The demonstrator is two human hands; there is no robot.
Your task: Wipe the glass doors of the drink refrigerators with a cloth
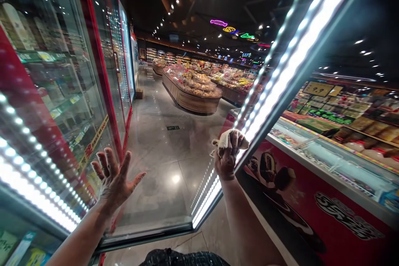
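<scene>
A glass cooler door [149,231] stands swung out in front of me, with bright LED strips along its edges. My right hand [227,160] is closed around a cream-coloured cloth [230,138], which lies against the glass beside the lit strip [280,79] on the door's right side. Part of the cloth is hidden behind the fingers. On the left, my left hand [114,174] has its fingers spread and holds nothing. It is near the glass; whether the palm touches it I cannot tell.
Red-framed coolers [120,70] line the left side. To the right is a chest freezer [296,191] with a red printed front. Beyond the glass, a wooden display island [196,102] loaded with packaged goods stands on the shiny floor [149,141].
</scene>
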